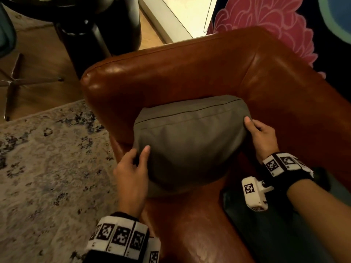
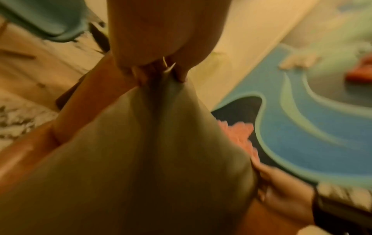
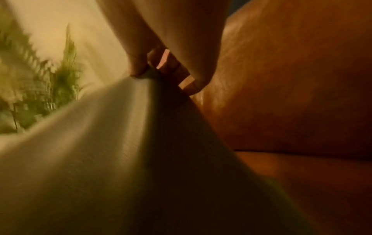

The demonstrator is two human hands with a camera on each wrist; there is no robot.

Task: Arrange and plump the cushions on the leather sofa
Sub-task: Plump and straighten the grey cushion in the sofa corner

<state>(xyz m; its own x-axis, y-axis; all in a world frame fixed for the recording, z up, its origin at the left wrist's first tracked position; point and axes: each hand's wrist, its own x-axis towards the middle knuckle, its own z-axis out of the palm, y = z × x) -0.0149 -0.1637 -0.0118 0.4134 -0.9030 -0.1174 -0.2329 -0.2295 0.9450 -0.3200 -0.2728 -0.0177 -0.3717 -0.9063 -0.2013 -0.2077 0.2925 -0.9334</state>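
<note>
Left hand [image 1: 131, 171]: thumb on the front face, fingers curled behind, pinching the lower left corner of the cushion [image 1: 188, 147]; the left wrist view shows fabric bunched to a point between the fingertips [image 2: 181, 76]. Right hand [image 1: 263, 137]: same grip at the upper right corner, thumb forward, fingers tucked behind; gathered cloth confirmed in the right wrist view. Cushion: grey-green woven fabric, square cut, well filled and rounded, a piped seam running along its top edge; held between the two hands, its long axis running from lower left to upper right, back edge against the corner of the sofa [image 1: 190, 73] where arm meets backrest, lower edge on the seat. Both hands equally near, each at one end of that axis; the filling lies between them, so a plumping squeeze would, by my reckoning, go inward along that line. Sofa: tan-brown leather, glossy, stitched, rounded padded arm. Beyond: pale mottled rug [image 1: 47, 158] on a wooden floor; pink flowered cloth [image 1: 266, 21] behind the backrest.
</note>
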